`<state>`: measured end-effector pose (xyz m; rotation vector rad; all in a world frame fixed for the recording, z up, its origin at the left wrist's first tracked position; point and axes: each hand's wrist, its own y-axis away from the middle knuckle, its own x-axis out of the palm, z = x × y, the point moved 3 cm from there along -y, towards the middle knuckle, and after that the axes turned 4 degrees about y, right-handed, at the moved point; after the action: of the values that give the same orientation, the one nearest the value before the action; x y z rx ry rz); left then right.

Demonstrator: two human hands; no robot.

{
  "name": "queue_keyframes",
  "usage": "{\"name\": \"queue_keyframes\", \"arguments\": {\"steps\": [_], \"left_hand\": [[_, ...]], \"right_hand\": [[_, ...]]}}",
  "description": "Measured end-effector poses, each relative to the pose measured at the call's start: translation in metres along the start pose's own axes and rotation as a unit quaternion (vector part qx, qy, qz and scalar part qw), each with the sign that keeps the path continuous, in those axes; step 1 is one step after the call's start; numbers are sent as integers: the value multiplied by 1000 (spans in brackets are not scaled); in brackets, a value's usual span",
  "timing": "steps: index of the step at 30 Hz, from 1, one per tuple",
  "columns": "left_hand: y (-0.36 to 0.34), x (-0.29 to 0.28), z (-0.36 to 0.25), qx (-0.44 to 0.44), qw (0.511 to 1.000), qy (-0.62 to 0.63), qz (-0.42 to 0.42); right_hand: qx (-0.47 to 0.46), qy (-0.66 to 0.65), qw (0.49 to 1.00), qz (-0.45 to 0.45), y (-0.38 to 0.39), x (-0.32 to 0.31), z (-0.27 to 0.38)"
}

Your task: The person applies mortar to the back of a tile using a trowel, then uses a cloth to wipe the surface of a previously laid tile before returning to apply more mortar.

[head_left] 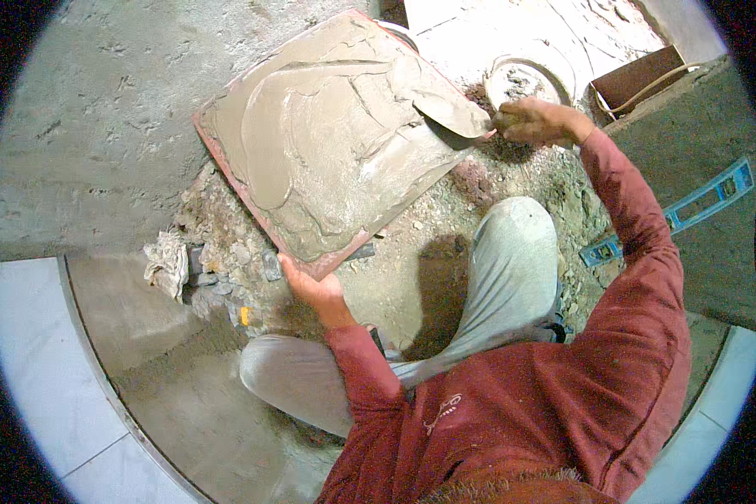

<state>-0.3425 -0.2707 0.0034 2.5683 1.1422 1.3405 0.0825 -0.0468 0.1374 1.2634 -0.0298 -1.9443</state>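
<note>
A square tile (245,200) with reddish edges is tilted up in front of me, its face covered in a thick, uneven layer of wet grey mortar (319,126). Closed on the tile's near corner, my left hand (315,290) grips it from the edge. My right hand (538,122) is closed round the handle of a trowel (454,116), and the fingers hide most of that handle. The trowel's blade rests over the mortar at the tile's right corner.
Beyond my right hand stands a round bucket (525,82) with a brown box (638,80) beside it. A blue spirit level (718,191) lies at the right, partly behind my sleeve. Rubble, a crumpled whitish cloth or bag (168,265) and a small yellow piece (244,316) lie at the left. Pale floor tiles (34,336) border the left.
</note>
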Motion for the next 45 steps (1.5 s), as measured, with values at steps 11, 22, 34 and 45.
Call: {"name": "queue_keyframes", "arguments": {"steps": [11, 22, 34, 45], "left_hand": [[-1, -2, -3, 12, 996, -81, -21], [-2, 2, 0, -11, 1000, 6, 16], [-18, -22, 1, -1, 999, -2, 37], [-14, -9, -1, -12, 999, 32, 13]], "right_hand": [[84, -217, 972, 45, -8, 10, 33], [104, -56, 963, -244, 19, 120, -41], [90, -172, 975, -109, 111, 170, -37], [189, 186, 936, -233, 122, 65, -89]]}}
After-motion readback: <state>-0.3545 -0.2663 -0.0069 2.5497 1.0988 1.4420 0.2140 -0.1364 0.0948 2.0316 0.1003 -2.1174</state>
